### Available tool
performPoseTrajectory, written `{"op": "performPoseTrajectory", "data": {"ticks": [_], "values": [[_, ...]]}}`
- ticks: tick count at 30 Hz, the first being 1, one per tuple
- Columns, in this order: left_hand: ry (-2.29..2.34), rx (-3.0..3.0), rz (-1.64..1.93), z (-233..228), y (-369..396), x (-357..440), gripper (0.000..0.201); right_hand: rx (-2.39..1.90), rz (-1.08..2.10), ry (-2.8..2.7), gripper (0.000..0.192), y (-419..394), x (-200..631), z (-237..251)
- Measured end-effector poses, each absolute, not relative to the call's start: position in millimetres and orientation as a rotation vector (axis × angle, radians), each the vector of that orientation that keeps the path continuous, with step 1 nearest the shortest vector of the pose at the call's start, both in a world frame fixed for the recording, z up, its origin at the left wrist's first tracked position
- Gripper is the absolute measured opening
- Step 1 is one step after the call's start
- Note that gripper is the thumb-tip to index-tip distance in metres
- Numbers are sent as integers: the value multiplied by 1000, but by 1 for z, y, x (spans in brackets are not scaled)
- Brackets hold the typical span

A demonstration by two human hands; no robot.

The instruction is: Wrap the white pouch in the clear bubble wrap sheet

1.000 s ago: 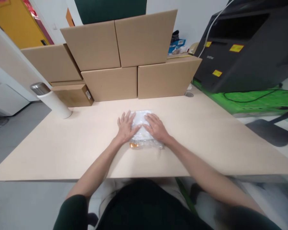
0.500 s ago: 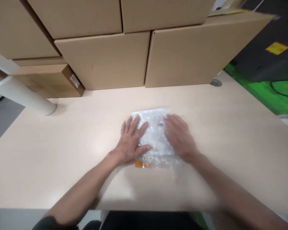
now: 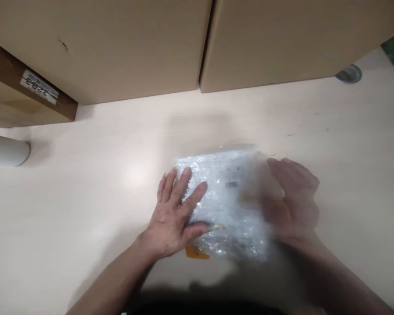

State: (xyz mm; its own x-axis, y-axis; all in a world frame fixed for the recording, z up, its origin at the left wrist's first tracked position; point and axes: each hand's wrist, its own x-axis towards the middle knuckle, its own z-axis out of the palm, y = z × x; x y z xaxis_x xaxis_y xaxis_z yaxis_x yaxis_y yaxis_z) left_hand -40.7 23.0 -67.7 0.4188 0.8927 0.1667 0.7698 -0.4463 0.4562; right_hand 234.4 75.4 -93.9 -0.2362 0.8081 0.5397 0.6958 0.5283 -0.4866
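A flat packet wrapped in clear bubble wrap [image 3: 228, 205] lies on the light wooden table [image 3: 85, 183], with an orange tab showing at its near left corner. My left hand [image 3: 175, 216] lies flat on the packet's left part, fingers spread and pressing down. My right hand [image 3: 293, 205] is at the packet's right edge and is blurred by motion; its fingers look curled around that edge, though the blur hides the exact hold.
Large cardboard boxes [image 3: 124, 43] stand in a row along the far side of the table, with a smaller labelled brown box [image 3: 16, 92] at the left. A white cylinder [image 3: 5, 149] lies at the left edge. A round cable grommet [image 3: 348, 73] sits at the far right.
The camera has dropped closer to the table. My right hand has slid from the top of the packet to its right edge. My left hand stays pressed on the left part.
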Motion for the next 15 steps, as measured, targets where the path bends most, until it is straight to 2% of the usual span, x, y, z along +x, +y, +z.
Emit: {"op": "performPoseTrajectory", "data": {"ticks": [3, 6, 15], "values": [[1434, 2371, 584, -68, 23, -42, 88, -1192, 151, -1986, 53, 79, 233, -91], [1428, 2382, 593, -69, 23, -42, 87, -1227, 253, -2060, 52, 83, 229, -83], [1427, 2397, 582, -67, 24, -43, 89, -1285, 330, -2141, 66, 88, 229, -73]]}}
